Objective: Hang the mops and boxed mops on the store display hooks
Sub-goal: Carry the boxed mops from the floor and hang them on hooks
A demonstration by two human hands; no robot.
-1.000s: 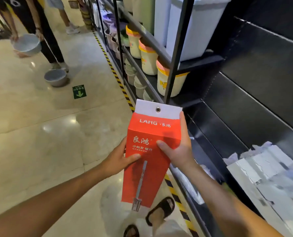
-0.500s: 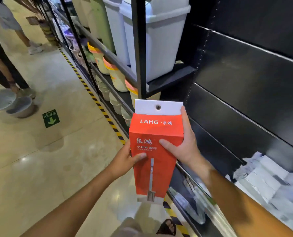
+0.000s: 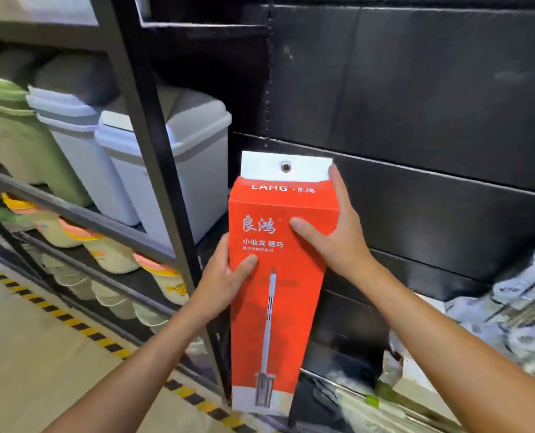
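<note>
A tall red boxed mop (image 3: pixel 278 295) with a white top flap and a metal eyelet (image 3: pixel 286 167) is held upright in front of the black display wall (image 3: pixel 416 98). My left hand (image 3: pixel 225 273) grips its left edge at mid-height, thumb on the front. My right hand (image 3: pixel 338 232) holds the upper right edge, fingers reaching up to the white flap. No display hook shows on the black panels behind the box.
A black shelf post (image 3: pixel 153 170) stands just left of the box. Grey lidded bins (image 3: pixel 172 164) and stacked pastel tubs (image 3: pixel 110 254) fill the shelves to the left. Crumpled white wrapping (image 3: pixel 510 307) lies low on the right. A yellow-black floor stripe (image 3: pixel 81 329) runs along the shelf base.
My view has turned right and up from the aisle toward the black wall. Both hands have kept hold of the box and brought it closer to the panels; the people in the aisle have left view.
</note>
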